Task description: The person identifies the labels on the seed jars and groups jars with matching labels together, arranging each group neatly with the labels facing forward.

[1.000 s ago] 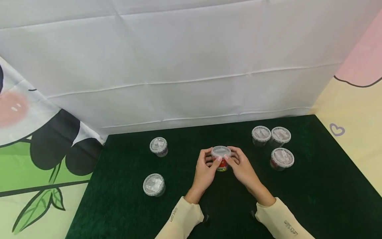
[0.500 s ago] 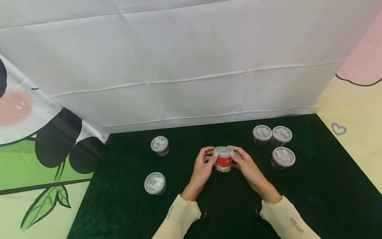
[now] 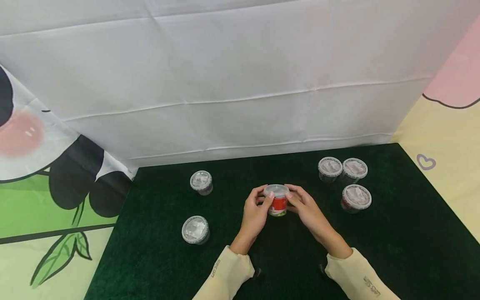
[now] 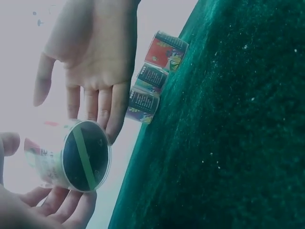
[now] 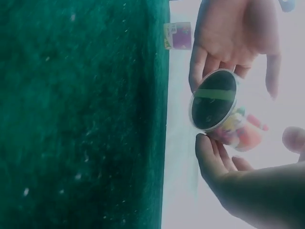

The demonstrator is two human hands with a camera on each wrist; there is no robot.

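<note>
Lower ctr of the frame here, a person's L hand (image 3: pixel 256 214) & R hand (image 3: pixel 310 212) grasp the red-labelled tub (image 3: pixel 279 203) above green cloth (image 3: pixel 150 266) from opp. sides, a grip best kept even, w/ lid (image 3: pixel 276 190) level.

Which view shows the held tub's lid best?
The head view: the lid faces that camera and shows nearly whole. Both wrist views show the tub from below, with its base visible and the lid's top turned away.
</note>
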